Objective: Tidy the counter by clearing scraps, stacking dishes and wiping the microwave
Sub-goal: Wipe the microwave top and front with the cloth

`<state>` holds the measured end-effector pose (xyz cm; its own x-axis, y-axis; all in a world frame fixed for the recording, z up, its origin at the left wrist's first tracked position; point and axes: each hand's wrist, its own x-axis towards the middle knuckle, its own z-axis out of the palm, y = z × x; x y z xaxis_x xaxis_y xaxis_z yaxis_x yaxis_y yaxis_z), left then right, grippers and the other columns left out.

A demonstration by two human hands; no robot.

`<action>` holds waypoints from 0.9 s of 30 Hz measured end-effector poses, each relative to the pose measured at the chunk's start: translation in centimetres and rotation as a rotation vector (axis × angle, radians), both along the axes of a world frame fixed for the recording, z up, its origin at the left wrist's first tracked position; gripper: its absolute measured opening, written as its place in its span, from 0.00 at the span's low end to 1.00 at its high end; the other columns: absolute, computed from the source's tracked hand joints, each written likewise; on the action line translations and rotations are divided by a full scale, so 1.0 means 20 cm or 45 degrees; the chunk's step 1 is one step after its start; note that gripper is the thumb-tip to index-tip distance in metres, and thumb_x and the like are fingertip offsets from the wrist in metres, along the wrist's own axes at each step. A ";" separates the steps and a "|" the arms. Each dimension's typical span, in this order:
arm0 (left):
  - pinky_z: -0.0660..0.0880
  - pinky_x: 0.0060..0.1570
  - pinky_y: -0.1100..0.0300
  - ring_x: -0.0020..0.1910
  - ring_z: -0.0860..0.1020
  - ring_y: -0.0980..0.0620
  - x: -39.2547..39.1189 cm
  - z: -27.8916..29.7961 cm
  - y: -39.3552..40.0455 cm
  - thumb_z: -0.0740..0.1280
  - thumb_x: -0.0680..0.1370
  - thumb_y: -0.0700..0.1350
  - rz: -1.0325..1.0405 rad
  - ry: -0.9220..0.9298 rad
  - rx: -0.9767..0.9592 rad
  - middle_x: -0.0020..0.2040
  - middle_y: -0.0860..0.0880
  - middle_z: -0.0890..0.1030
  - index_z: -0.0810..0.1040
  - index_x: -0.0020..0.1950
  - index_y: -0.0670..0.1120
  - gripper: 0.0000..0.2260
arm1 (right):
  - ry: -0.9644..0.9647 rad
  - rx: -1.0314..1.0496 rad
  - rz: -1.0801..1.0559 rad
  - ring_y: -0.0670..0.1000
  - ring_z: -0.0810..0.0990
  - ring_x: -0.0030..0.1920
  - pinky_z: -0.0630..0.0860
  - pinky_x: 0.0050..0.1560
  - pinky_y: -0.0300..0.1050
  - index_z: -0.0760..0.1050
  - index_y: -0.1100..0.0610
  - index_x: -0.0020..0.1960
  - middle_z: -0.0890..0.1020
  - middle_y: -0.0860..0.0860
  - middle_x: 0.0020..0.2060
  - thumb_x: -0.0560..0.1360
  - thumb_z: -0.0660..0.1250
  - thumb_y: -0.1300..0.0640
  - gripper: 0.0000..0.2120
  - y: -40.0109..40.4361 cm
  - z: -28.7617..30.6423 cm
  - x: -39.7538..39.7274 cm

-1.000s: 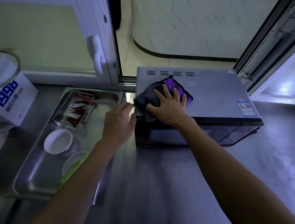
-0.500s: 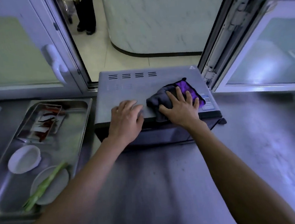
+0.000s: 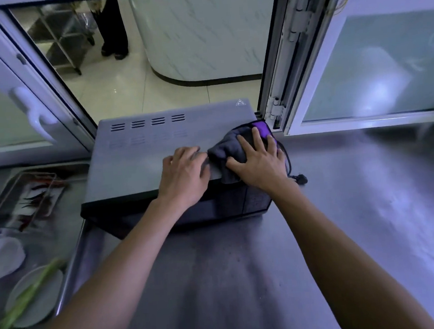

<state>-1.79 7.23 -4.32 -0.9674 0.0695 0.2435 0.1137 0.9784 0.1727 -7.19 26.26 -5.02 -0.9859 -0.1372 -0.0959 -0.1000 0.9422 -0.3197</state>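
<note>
Brushed stainless steel counter (image 3: pixel 247 279) runs under everything. Grey boxy microwave with a black front (image 3: pixel 142 157) sits on it at the back, before an open white-framed window (image 3: pixel 303 51). Long steel tray (image 3: pixel 70 266), left of the microwave and just beside it, holds a small rectangular metal pan of red chillies (image 3: pixel 27 199), a white bowl (image 3: pixel 1 258), and a white plate (image 3: pixel 38 295) with a green stalk (image 3: pixel 20 302) across it. Right hand (image 3: pixel 259 160) presses flat on a crumpled grey and purple cloth (image 3: pixel 231 150) at the microwave top's right front corner, fingers spread. Left hand (image 3: pixel 184 173) rests palm down on the microwave top just beside the cloth, fingers close together, slightly bent. Black power plug (image 3: pixel 299 178) lies on the counter right of the microwave.
</note>
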 end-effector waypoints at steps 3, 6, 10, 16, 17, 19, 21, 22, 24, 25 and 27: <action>0.70 0.58 0.45 0.66 0.71 0.44 -0.05 0.01 -0.02 0.64 0.80 0.49 0.032 -0.036 0.003 0.66 0.48 0.77 0.79 0.63 0.47 0.14 | 0.002 0.014 0.002 0.60 0.45 0.79 0.49 0.75 0.64 0.51 0.37 0.78 0.46 0.46 0.81 0.69 0.48 0.27 0.39 -0.01 0.00 -0.04; 0.69 0.60 0.45 0.67 0.71 0.45 -0.09 0.02 -0.06 0.63 0.80 0.50 0.055 -0.048 0.021 0.67 0.48 0.76 0.78 0.65 0.48 0.15 | -0.018 0.034 0.012 0.60 0.44 0.79 0.50 0.74 0.65 0.49 0.37 0.79 0.45 0.46 0.81 0.69 0.47 0.26 0.40 -0.03 0.01 -0.09; 0.69 0.61 0.45 0.67 0.70 0.45 -0.15 0.02 -0.15 0.62 0.81 0.50 0.075 -0.077 0.015 0.68 0.49 0.75 0.78 0.65 0.49 0.15 | -0.040 0.044 0.001 0.60 0.43 0.79 0.49 0.73 0.67 0.49 0.37 0.78 0.45 0.46 0.81 0.66 0.44 0.25 0.42 -0.08 0.01 -0.21; 0.71 0.59 0.45 0.66 0.71 0.44 -0.23 0.00 -0.28 0.63 0.80 0.49 0.069 -0.074 0.034 0.65 0.50 0.77 0.79 0.64 0.48 0.14 | -0.043 0.084 0.003 0.60 0.42 0.80 0.45 0.72 0.69 0.47 0.37 0.79 0.44 0.46 0.81 0.68 0.45 0.25 0.41 -0.19 -0.01 -0.40; 0.71 0.59 0.45 0.65 0.72 0.44 -0.23 0.00 -0.30 0.64 0.79 0.48 0.064 -0.066 0.037 0.65 0.49 0.77 0.79 0.63 0.48 0.14 | -0.047 0.089 0.006 0.60 0.41 0.80 0.44 0.72 0.70 0.47 0.37 0.79 0.43 0.46 0.81 0.68 0.45 0.25 0.41 -0.21 -0.01 -0.42; 0.72 0.58 0.46 0.64 0.72 0.44 -0.24 0.00 -0.33 0.64 0.79 0.48 0.056 -0.056 0.048 0.64 0.49 0.77 0.79 0.62 0.48 0.13 | -0.054 0.094 0.019 0.60 0.41 0.80 0.41 0.72 0.71 0.47 0.37 0.79 0.43 0.47 0.81 0.68 0.45 0.25 0.42 -0.27 0.00 -0.46; 0.72 0.57 0.46 0.63 0.73 0.44 -0.24 0.00 -0.36 0.65 0.78 0.47 0.065 -0.051 0.062 0.64 0.49 0.77 0.80 0.62 0.48 0.13 | -0.049 0.082 0.030 0.60 0.40 0.80 0.38 0.72 0.71 0.47 0.37 0.79 0.43 0.47 0.81 0.68 0.45 0.25 0.42 -0.33 0.00 -0.48; 0.72 0.57 0.47 0.63 0.73 0.44 -0.23 0.00 -0.38 0.65 0.78 0.47 0.071 -0.047 0.067 0.64 0.49 0.78 0.80 0.62 0.48 0.13 | -0.043 0.075 0.038 0.60 0.40 0.80 0.36 0.72 0.71 0.47 0.37 0.79 0.43 0.47 0.81 0.68 0.45 0.25 0.42 -0.35 0.00 -0.48; 0.71 0.57 0.46 0.63 0.73 0.44 -0.22 -0.01 -0.43 0.65 0.78 0.47 0.080 -0.035 0.069 0.64 0.50 0.78 0.80 0.61 0.48 0.13 | -0.034 0.069 0.063 0.60 0.40 0.80 0.35 0.72 0.71 0.47 0.38 0.79 0.43 0.48 0.81 0.68 0.45 0.25 0.42 -0.41 0.00 -0.47; 0.71 0.57 0.46 0.64 0.73 0.44 -0.20 0.00 -0.45 0.64 0.78 0.47 0.084 -0.032 0.069 0.64 0.49 0.78 0.80 0.61 0.48 0.13 | -0.034 0.068 0.075 0.60 0.40 0.80 0.34 0.72 0.71 0.46 0.38 0.79 0.43 0.48 0.81 0.68 0.45 0.25 0.42 -0.44 0.00 -0.46; 0.71 0.57 0.45 0.64 0.72 0.44 -0.17 0.00 -0.51 0.64 0.78 0.47 0.092 -0.032 0.068 0.64 0.49 0.78 0.80 0.61 0.48 0.13 | -0.036 0.063 0.096 0.61 0.40 0.80 0.34 0.72 0.71 0.46 0.38 0.80 0.43 0.48 0.81 0.68 0.45 0.25 0.42 -0.50 0.00 -0.44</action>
